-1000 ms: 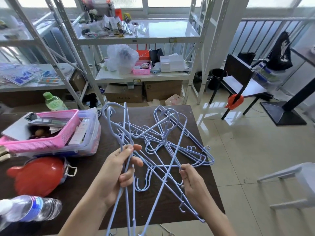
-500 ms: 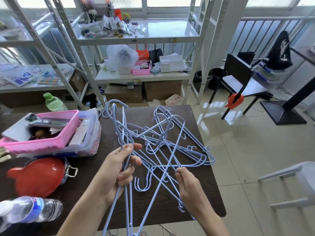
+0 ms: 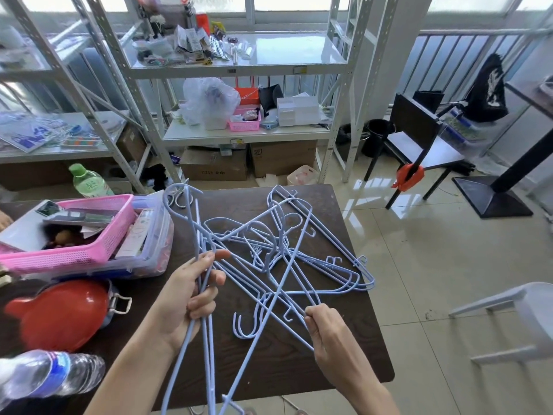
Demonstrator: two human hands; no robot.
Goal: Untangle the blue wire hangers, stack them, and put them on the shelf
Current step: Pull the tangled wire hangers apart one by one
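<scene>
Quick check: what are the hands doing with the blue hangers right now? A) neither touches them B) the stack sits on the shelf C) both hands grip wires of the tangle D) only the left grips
C: the left hand clutches several wires, the right hand pinches one, hangers tangled over the table.

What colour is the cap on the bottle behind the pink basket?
Green cap, in the head view.

Tiled floor – metal racks, bright windows

two bare forearms, no sleeves, watch or rings visible; left hand and right hand ungloved, with short nails.
</scene>
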